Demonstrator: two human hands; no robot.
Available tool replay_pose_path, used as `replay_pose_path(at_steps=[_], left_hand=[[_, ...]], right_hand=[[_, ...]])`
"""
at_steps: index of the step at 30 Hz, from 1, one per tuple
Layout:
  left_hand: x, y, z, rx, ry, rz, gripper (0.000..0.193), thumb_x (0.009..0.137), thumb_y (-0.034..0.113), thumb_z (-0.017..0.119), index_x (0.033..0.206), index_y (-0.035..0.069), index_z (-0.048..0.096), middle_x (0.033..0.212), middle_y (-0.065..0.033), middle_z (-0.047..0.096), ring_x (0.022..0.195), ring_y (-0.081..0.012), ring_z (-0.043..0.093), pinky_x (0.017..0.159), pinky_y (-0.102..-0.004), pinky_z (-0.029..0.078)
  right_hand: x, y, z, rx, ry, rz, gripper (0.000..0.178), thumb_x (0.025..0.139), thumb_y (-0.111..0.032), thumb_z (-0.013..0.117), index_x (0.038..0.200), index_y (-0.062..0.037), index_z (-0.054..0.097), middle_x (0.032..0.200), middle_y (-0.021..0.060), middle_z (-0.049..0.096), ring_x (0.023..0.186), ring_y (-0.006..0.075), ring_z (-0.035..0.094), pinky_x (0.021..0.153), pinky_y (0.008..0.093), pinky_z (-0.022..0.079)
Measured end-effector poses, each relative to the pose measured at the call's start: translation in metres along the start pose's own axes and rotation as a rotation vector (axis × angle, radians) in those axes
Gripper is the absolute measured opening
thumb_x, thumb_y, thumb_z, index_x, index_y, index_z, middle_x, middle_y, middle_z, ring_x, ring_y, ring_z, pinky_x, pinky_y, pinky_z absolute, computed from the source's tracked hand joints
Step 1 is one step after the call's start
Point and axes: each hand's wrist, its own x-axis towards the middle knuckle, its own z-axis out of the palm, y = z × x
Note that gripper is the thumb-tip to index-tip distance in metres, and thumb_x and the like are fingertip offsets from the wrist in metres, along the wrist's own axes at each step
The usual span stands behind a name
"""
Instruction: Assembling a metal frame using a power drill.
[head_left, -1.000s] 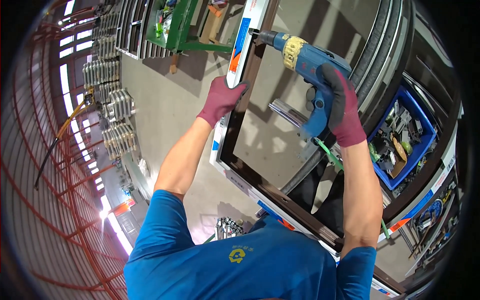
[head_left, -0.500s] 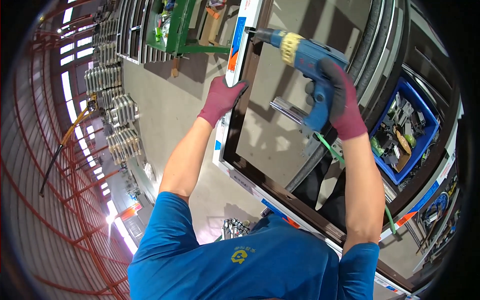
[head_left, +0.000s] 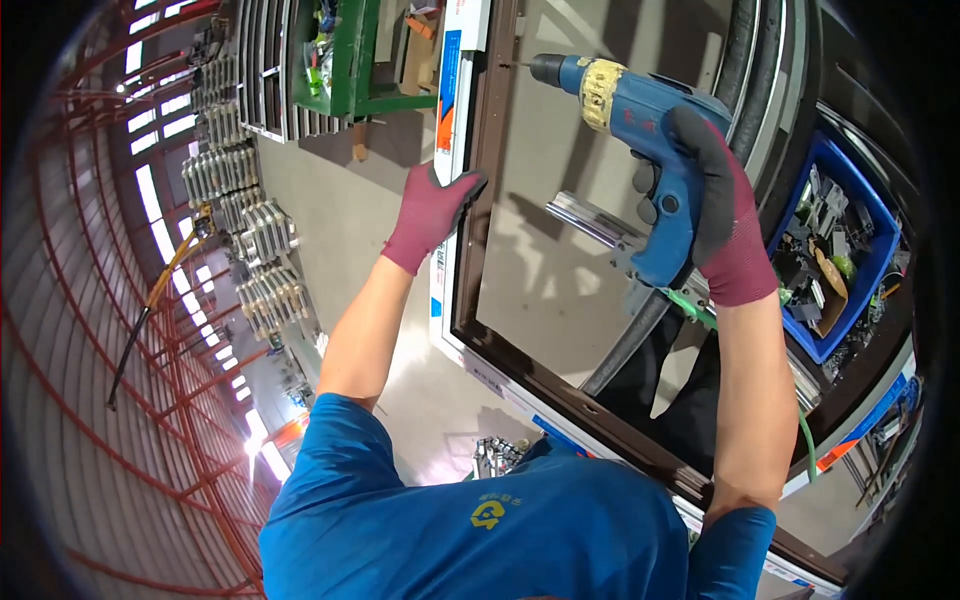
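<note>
A blue power drill [head_left: 655,125] with a yellow-wrapped collar is gripped by its handle in my right hand [head_left: 722,200], in a maroon and dark grey glove. Its thin bit points left at the left bar of a dark brown metal frame [head_left: 487,150]. The bit's tip is close to a small dark spot on that bar; I cannot tell whether they touch. My left hand [head_left: 432,212], gloved alike, is closed over the same bar's outer edge, lower down, its thumb toward the brown face. Its other fingers are mostly hidden.
A green cable [head_left: 690,306] hangs below the drill. To the right, a blue bin [head_left: 880,270] holds many small metal parts. Padded rails [head_left: 752,80] run under the frame's far right. A green metal stand [head_left: 352,70] is at the far left, beyond the frame.
The drill has moved right, away from the frame's left bar, and its thin bit now shows. My left hand keeps its grip on the bar. The whole view has shifted slightly.
</note>
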Motion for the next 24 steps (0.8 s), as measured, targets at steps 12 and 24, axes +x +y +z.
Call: replay_pose_path(at_steps=[12,24], left_hand=[[-0.011,-0.001,0.003,0.035,-0.02,-0.081,0.022,0.092,0.012,0.077,0.105,-0.005,0.073,0.088,-0.0072,0.074,0.072,-0.0114,0.067,0.066,-0.0275,0.054],[-0.014,-0.004,0.005,-0.017,0.011,-0.067,0.022,0.092,0.014,0.076,0.103,-0.005,0.073,0.083,-0.0037,0.072,0.067,-0.0071,0.061,0.062,-0.027,0.05]], right_hand=[[0.008,0.006,-0.018,-0.024,-0.075,0.037,0.04,0.095,-0.039,0.071,0.116,-0.0053,0.068,0.087,0.0082,0.071,0.066,0.0137,0.068,0.055,0.0284,0.057],[0.008,0.003,-0.011,0.044,-0.082,0.095,0.037,0.096,-0.039,0.071,0.109,-0.0044,0.066,0.076,0.0087,0.069,0.059,0.0144,0.065,0.053,0.0278,0.055]])
